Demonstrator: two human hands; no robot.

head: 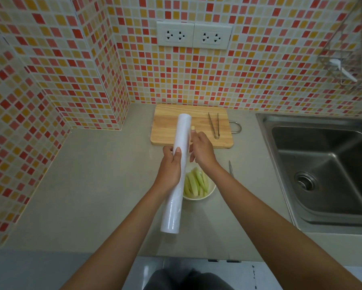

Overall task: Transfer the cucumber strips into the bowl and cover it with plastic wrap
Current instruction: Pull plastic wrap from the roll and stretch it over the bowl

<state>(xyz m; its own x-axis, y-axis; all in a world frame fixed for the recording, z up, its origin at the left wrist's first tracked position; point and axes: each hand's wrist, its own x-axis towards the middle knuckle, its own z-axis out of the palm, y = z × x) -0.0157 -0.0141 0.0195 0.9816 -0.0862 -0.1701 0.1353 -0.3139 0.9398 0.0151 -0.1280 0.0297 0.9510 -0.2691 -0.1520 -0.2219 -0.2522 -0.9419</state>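
Above the bowl (211, 192) of cucumber strips (195, 183), left hand (171, 167) grips the plastic wrap roll (177, 174); right hand (203, 149) pinches its film edge.

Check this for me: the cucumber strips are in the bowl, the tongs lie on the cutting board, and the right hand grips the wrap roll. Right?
Not quite. The head view shows the left hand gripping the wrap roll; the right hand picks at its side. Strips, bowl, tongs and cutting board are as stated.
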